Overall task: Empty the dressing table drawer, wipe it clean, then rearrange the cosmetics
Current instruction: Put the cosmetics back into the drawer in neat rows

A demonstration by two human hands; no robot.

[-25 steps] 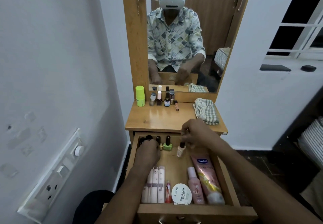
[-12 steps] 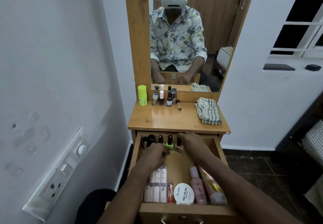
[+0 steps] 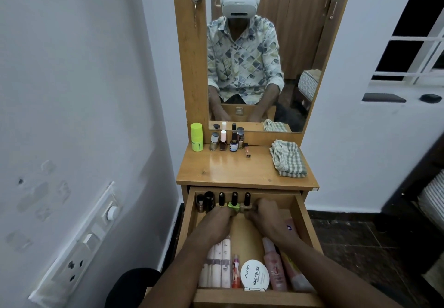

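Your left hand (image 3: 219, 215) and right hand (image 3: 263, 214) now reach the bottle row (image 3: 234, 201).
Its bottles stand upright just beyond both; grip cannot be told.

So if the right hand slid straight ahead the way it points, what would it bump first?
Probably the rightmost nail polish bottle in the back row; the right hand sits at its base, maybe touching. Behind it stands the drawer's back wall.

The left hand (image 3: 219, 214) and right hand (image 3: 264, 215) cover the nail polish bottles' (image 3: 234, 198) bases; grip cannot be determined. The right forearm (image 3: 312, 259) hides most of the pink tube (image 3: 296, 279).
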